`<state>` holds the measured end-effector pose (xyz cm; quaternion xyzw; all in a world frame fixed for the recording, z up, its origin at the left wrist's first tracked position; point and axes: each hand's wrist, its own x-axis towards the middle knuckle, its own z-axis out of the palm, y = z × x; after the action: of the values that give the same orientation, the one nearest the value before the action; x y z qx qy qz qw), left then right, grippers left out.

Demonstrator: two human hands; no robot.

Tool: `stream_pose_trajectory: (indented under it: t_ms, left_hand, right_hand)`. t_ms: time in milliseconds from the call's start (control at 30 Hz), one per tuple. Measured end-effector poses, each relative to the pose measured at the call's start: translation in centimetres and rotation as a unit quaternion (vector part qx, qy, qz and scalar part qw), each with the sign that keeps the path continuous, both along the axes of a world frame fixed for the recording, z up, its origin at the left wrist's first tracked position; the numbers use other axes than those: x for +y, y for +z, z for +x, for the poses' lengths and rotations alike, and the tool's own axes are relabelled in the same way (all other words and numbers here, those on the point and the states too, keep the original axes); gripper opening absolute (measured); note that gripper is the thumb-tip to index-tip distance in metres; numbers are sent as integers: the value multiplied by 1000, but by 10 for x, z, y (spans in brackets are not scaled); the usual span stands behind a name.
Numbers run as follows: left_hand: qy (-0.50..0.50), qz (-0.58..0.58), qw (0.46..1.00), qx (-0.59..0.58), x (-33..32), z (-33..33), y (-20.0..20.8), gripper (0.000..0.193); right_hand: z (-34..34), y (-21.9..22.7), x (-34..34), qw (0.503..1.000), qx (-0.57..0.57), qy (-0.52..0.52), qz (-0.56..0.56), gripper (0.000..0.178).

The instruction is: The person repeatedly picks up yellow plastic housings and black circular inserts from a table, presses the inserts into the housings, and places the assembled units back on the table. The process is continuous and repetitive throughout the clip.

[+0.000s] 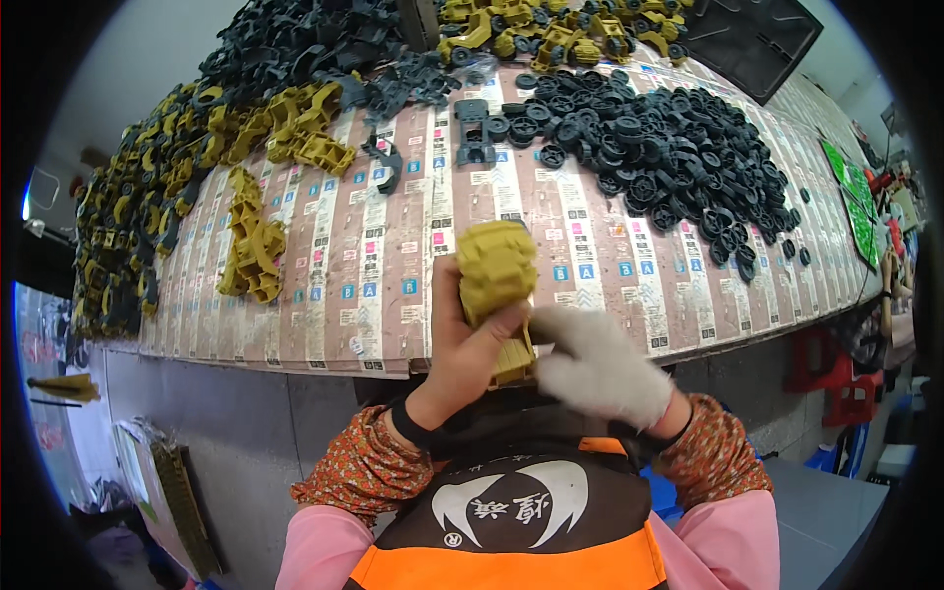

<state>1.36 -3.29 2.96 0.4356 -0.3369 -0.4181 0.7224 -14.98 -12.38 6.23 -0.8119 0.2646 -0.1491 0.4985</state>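
My left hand (462, 349) is bare and wraps round a yellow plastic toy truck body (498, 264), holding it upright in front of my apron at the table's near edge. My right hand (600, 369), in a white work glove, is at the right side of the body's lower end. Its fingers are bent towards the yellow plastic and partly hidden, so what they pinch cannot be made out. Beyond my hands, a dark grey toy chassis (475, 131) lies on the table. Next to it is a big heap of black toy wheels (649, 147).
Yellow truck bodies (254, 236) lie at the left, by a long pile of yellow and dark toy vehicles (147, 197). Dark grey parts (295, 44) are heaped at the back. A black tray (752, 39) stands far right, red stools (836, 379) lower right. The table edge (295, 366) runs before me.
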Motion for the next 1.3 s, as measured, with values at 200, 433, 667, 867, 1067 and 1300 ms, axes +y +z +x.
stream_pose_trajectory:
  t_ms: [200, 433, 667, 867, 1067, 1300]
  left_hand:
    - [-40, 162, 986, 1, 4, 36, -11, 53]
    - [-77, 213, 974, 12, 10, 52, -17, 47]
    - [0, 223, 809, -543, 20, 42, 26, 52]
    - [-38, 184, 716, -672, 3, 17, 20, 59]
    - [-39, 149, 727, -670, 16, 29, 18, 70]
    - [-83, 174, 757, -624, 39, 54, 22, 85]
  right_hand:
    - [-52, -14, -137, 852, 144, -290, -411, 28]
    - [-73, -40, -180, 809, 252, -270, -458, 15]
    - [-103, -31, -167, 907, 125, -295, -273, 15]
    - [-201, -39, -231, 721, 258, -484, -423, 28]
    - [-230, -67, -224, 773, 346, -444, -292, 37]
    - [-131, -67, -161, 851, 247, -308, -346, 37]
